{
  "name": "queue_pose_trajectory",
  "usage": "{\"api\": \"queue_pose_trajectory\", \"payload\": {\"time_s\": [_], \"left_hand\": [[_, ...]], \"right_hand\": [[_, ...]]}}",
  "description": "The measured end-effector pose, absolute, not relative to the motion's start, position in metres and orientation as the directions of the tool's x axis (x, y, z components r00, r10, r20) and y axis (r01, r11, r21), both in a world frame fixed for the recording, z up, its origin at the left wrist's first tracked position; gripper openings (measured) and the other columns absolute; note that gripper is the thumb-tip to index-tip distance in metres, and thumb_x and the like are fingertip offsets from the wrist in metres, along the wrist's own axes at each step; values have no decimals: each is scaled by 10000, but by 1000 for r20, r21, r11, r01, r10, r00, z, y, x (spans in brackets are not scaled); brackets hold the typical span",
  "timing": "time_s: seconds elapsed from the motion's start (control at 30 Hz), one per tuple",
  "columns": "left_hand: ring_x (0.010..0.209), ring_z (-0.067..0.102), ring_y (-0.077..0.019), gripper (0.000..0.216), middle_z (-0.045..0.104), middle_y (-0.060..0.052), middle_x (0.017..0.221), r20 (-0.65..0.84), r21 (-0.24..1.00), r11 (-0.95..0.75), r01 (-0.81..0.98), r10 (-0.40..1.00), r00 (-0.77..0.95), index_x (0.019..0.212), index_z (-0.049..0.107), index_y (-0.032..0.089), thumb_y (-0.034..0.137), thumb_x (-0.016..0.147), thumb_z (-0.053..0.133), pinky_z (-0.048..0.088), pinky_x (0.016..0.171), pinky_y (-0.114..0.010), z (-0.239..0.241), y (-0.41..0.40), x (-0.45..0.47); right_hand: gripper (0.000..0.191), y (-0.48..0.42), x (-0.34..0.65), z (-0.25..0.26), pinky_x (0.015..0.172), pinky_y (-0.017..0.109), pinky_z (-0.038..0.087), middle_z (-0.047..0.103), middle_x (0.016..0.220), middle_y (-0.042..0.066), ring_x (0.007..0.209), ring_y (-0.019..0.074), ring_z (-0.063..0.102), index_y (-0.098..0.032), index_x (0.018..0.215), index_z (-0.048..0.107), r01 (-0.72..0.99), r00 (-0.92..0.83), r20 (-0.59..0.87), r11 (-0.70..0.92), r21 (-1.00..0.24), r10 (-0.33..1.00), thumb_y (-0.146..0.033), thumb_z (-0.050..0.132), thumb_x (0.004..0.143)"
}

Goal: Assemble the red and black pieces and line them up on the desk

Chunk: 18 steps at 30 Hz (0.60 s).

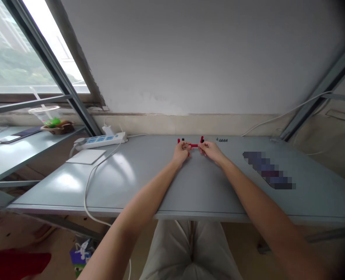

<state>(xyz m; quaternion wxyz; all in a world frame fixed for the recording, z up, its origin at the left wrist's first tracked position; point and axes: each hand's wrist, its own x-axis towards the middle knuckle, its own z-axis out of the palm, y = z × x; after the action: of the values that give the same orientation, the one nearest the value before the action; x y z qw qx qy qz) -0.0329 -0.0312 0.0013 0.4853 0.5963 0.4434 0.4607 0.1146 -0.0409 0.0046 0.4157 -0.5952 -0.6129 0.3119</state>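
Note:
A small red rod (194, 146) bridges my two hands near the back of the grey table, and its exact kind cannot be made out. My left hand (182, 153) is closed on its left end, with a short upright red piece (178, 140) and a black piece (183, 139) showing just above the fingers. At the right end, my right hand (211, 151) pinches the rod beside a tilted red piece (202, 138) with black below it. My fingers hide both ends of the rod.
Several small dark pieces (223, 140) lie right of my hands. A blurred-out flat object (268, 171) rests farther right. To the left are a white power strip (104, 140), its cable (87, 182) and a white flat square (86, 156). A wall (190, 58) stands behind.

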Motion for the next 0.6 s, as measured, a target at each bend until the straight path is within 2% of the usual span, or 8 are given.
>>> {"api": "queue_pose_trajectory", "payload": {"time_s": [0.1,0.2,0.37,0.47,0.53,0.6], "left_hand": [[417,416,-16,113,637,-52,848,104,988,-119,96,984,148,916,503,157,185,819,452,404,475,-184,1,-28,-35],[413,408,-18,113,636,-54,837,108,987,-122,107,986,130,912,506,151,181,816,454,401,471,-187,-1,-25,-35],[414,407,-24,128,631,-58,824,115,983,-133,124,984,139,925,508,143,168,818,443,406,481,-200,-3,-26,-33],[442,427,-35,131,629,-63,813,134,975,-155,159,982,135,923,512,137,165,814,445,406,489,-198,-4,-26,-33],[464,444,-46,130,626,-64,794,153,966,-174,190,981,122,917,512,132,160,811,442,399,486,-194,-6,-25,-33],[502,476,-61,129,621,-57,770,191,948,-212,238,976,107,909,515,132,154,806,440,405,509,-198,-8,-22,-33]], "right_hand": [[144,-42,117,5,546,211,398,608,772,41,524,78,482,-150,872,526,438,40,130,99,-893,991,-260,486,788],[264,-40,121,2,623,227,420,605,926,56,628,93,532,-170,996,518,516,28,209,165,-841,978,-260,543,749],[163,-39,124,-1,703,243,402,616,865,50,738,134,546,-173,864,591,764,-88,346,286,-578,934,-284,513,773],[144,-43,125,5,760,264,380,597,941,69,850,169,540,-178,868,597,873,-166,381,316,-372,909,-241,525,761],[152,-46,128,9,802,295,358,584,981,94,915,203,526,-175,875,598,936,-150,372,252,-245,916,-195,538,737],[158,-47,132,11,812,327,348,597,940,116,918,230,530,-165,866,601,978,-53,347,119,-170,936,-153,526,727]]}}
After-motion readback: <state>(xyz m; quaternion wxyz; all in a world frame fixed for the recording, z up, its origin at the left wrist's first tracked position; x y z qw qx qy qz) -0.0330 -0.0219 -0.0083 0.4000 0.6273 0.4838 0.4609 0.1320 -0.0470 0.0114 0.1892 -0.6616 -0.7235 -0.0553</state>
